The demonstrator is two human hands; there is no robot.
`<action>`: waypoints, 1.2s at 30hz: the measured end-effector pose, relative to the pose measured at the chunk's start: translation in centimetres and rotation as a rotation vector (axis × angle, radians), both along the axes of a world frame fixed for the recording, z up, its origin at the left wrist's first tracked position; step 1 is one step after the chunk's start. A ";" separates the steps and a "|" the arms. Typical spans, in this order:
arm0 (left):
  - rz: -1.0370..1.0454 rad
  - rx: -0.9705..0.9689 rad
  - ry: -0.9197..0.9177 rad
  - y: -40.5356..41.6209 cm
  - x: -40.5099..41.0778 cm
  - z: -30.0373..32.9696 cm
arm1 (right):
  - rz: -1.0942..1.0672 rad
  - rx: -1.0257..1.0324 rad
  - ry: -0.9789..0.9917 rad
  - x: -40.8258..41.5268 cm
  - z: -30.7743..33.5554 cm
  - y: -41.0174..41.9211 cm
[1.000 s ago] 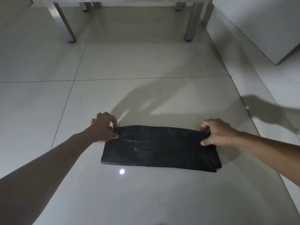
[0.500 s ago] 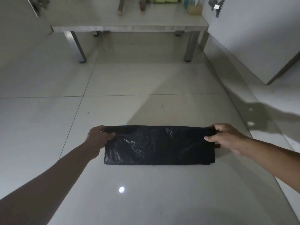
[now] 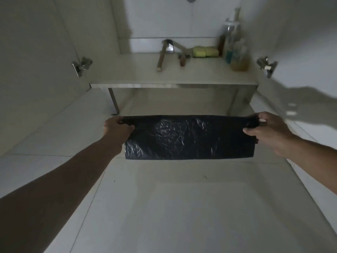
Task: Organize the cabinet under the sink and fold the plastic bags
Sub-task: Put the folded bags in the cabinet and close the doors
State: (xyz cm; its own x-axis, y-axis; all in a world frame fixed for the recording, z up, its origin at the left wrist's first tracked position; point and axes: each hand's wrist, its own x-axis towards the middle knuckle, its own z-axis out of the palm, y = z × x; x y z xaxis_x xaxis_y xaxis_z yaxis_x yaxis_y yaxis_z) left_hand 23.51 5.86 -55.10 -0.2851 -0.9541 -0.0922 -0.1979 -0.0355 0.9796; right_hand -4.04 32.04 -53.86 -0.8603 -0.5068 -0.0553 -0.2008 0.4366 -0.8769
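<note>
Lifted off the floor tiles since the earlier frames, the folded black plastic bag (image 3: 189, 137) is now held stretched as a wide band in front of the open cabinet, whereas it was lying flat on the tiles a second ago. Its top left corner is pinched by the left hand (image 3: 116, 127), with the thumb laid over the front of the plastic and the fingers curled behind it. Its top right corner is gripped by the right hand (image 3: 264, 130), the fingers being wrapped over the bunched upper edge (a small fold of plastic is seen beside the wrist). The bag hangs down from this upper edge, and its lower edge is seen clear of the tiled floor (image 3: 164, 207). Behind the bag, a low shelf (image 3: 173, 85) on metal legs is seen inside the cabinet, which has also come into fuller view as the camera has been raised. On the shelf are found a wooden-handled tool (image 3: 161, 57) leaning toward the back wall, a second small wooden-handled tool (image 3: 182, 61), two yellow-green sponges (image 3: 205, 51) side by side, and a group of bottles (image 3: 235, 52) at the right end. The cabinet doors stand open on both sides, a metal hinge (image 3: 81, 65) being visible on the left door and another hinge (image 3: 266, 65) on the right.
</note>
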 end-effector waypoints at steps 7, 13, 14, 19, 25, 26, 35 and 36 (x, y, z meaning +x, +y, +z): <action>0.039 -0.056 0.032 -7.1 -0.8 9.2 | -0.032 -0.009 -0.010 -1.1 10.7 -8.6; 0.056 -0.048 0.057 -11.5 1.5 14.8 | 0.009 0.069 0.029 -0.2 17.8 -14.5; 0.065 -0.050 0.051 -12.2 1.8 15.3 | 0.006 0.077 0.039 0.0 18.6 -15.4; 0.112 -0.062 0.017 -15.5 1.9 16.9 | 0.003 0.058 0.111 -0.2 21.3 -20.5; 0.209 -0.123 -0.012 -20.6 -0.9 15.5 | 0.020 0.015 0.205 -3.8 21.7 -29.4; 0.212 -0.132 -0.013 -21.8 -1.6 15.0 | 0.024 0.019 0.224 -4.7 21.5 -31.4; 0.373 -0.071 -0.071 -32.4 -6.6 9.8 | 0.114 -0.013 0.435 -10.4 19.0 -48.6; 0.392 -0.051 -0.068 -33.1 -7.0 9.3 | 0.132 -0.012 0.465 -10.7 18.7 -50.3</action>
